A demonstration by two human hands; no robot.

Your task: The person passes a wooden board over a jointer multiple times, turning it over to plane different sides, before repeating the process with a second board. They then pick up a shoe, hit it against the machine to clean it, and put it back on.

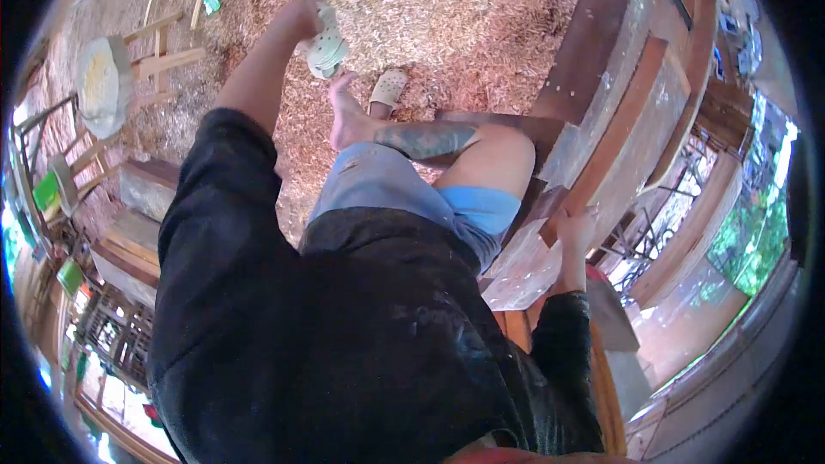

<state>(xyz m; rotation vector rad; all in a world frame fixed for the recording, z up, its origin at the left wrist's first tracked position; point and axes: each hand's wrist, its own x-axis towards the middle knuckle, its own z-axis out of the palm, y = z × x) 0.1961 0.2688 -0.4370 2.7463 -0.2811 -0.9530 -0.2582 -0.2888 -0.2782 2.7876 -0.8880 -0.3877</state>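
Observation:
My left hand (314,19) is stretched out at the upper middle, closed on a pale clog (328,50) with small holes, sole side partly toward me. Just below the clog is my bare foot (342,116), with that leg bent across the other. A second pale clog (391,86) is on my other foot, on the shavings. To the right, my right hand (574,228) grips the near end of a reddish-brown wooden board (623,125); some of its fingers are hidden. The board lies along a large timber surface beside my thigh.
Wood shavings (464,17) cover the ground. A pale round-topped stool (105,86) and wooden slats (168,62) are at the left, near a small green packet (212,3). Stacked timber (142,193) lies at the left, and more planks (687,236) are at the right.

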